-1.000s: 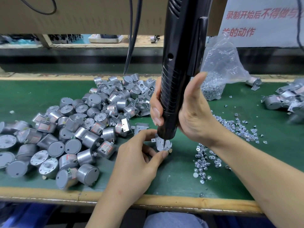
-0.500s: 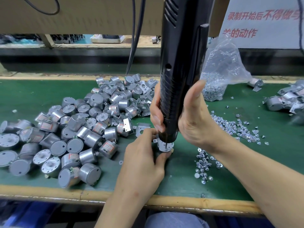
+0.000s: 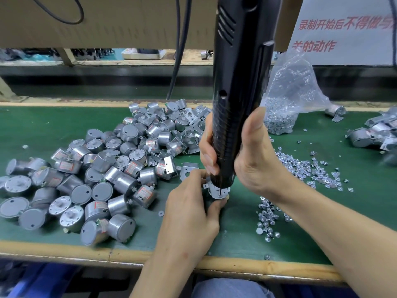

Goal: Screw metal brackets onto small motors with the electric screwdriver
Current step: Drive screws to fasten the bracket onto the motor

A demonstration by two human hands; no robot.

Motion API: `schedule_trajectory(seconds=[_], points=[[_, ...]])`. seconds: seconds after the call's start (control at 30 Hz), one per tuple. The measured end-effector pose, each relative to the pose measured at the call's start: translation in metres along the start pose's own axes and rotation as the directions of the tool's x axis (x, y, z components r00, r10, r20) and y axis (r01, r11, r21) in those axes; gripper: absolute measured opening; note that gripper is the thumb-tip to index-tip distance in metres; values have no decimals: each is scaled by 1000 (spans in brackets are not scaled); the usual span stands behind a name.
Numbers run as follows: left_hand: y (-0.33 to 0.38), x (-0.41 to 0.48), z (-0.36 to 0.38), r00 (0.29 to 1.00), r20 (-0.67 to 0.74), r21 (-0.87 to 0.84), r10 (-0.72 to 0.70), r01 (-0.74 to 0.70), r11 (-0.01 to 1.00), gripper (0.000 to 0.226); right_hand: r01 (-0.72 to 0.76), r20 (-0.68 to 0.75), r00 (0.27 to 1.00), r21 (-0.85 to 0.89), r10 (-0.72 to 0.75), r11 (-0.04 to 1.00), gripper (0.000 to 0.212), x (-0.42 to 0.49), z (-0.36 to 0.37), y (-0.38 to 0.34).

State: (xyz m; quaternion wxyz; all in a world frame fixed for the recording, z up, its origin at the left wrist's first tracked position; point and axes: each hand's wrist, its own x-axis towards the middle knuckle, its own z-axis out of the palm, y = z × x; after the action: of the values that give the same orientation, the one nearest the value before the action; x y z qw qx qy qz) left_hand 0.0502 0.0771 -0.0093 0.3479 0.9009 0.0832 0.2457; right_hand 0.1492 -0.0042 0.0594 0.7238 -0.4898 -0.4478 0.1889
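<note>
Gripping the electric screwdriver (image 3: 238, 82) w/ the right hand (image 3: 253, 160), low on the black barrel: thumb up the near side, fingers curled round the far side. Holding it upright, bit down onto the top of a small motor (image 3: 219, 191). Pinching that motor w/ the left hand (image 3: 189, 211), thumb & fingertips closed on its sides; motor stood on end on the green surface (image 3: 43, 130), near the front edge, approx. centre. On top of the motor, a metal bracket (image 3: 205, 186), one tab poking out to the left.

Just behind the left hand, a loose bracket (image 3: 187, 168) flat on the surface. Further left, a big pile of bare motors (image 3: 120, 168), w/ more brackets mixed in at its back-right. Right of the hands, loose screws (image 3: 300, 166) scattered in two patches. Behind those, a clear plastic bag (image 3: 287, 89), part full of screws. Far right, a few bracketed motors (image 3: 373, 132), partly blurred. Up top, a black cable (image 3: 178, 50) hanging behind the tool & a white sign (image 3: 343, 29) w/ red characters.
</note>
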Motion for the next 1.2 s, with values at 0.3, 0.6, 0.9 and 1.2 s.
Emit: schedule_trajectory(seconds=[0.3, 0.6, 0.9, 1.2], points=[[0, 0, 2, 1000, -10, 27, 1, -1, 1000, 50, 14, -49, 999, 12, -13, 1000, 67, 1, -1, 3], [0, 0, 0, 999, 36, 40, -27, 26, 999, 36, 41, -26, 999, 178, -37, 983, 76, 8, -24, -7], [1, -5, -2, 996, 84, -6, -32, 33, 999, 44, -65, -197, 977, 66, 77, 996, 78, 15, -62, -4], [2, -2, -2, 995, 76, -22, -66, 68, 997, 8, -61, -173, 982, 83, 75, 995, 78, 13, -63, 9]])
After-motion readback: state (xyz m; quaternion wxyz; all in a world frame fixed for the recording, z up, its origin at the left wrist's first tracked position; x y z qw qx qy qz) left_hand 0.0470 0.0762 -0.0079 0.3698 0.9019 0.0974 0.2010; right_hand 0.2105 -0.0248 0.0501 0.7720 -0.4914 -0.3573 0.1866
